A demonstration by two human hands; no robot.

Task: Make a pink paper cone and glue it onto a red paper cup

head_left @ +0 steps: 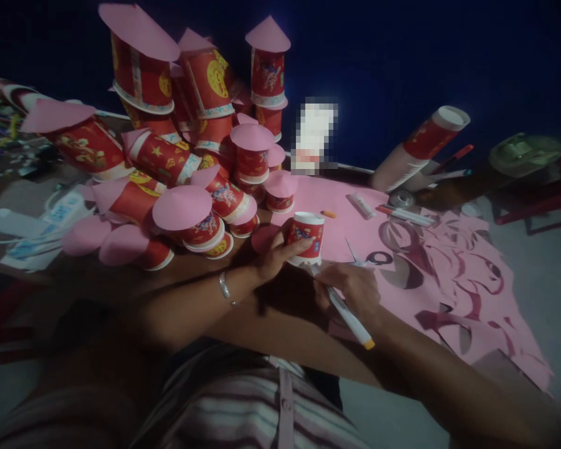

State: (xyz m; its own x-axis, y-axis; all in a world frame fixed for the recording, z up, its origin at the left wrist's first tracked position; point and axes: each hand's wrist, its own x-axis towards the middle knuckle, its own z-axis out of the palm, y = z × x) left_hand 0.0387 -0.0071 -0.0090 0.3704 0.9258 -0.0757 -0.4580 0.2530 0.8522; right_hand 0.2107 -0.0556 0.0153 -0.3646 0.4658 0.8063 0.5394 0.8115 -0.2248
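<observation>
Nearest, striped shirt (pixel 243 408) at the edge of the table (pixel 262 312). Right hand (pixel 355 288) closed round a pale marker (pixel 350 316), orange end pointing back toward the body. Left hand (pixel 275 252) grips the red paper cup (pixel 303 240), one digit across its front; cup sits just ahead of the right hand, over the near side of the pink sheet (pixel 318 193). Step looks like marker work at the cup's lower edge, my read. To do it well: keep the cup steady without denting the wall, brace the right hand, use light pressure, turn the cup rather than the wrist, keep fingers off fresh ink. Marker's working end hidden between hand and cup; can't confirm contact or ink. Cup's far side and most left fingers out of sight. Beyond: scissors (pixel 359 260) beside a dark ring (pixel 379 258), blades blurry; cone-topped cups (pixel 182 206) overlap, uncountable. Farther back, pixelated patch (pixel 314 134), unreadable; background too dark.
</observation>
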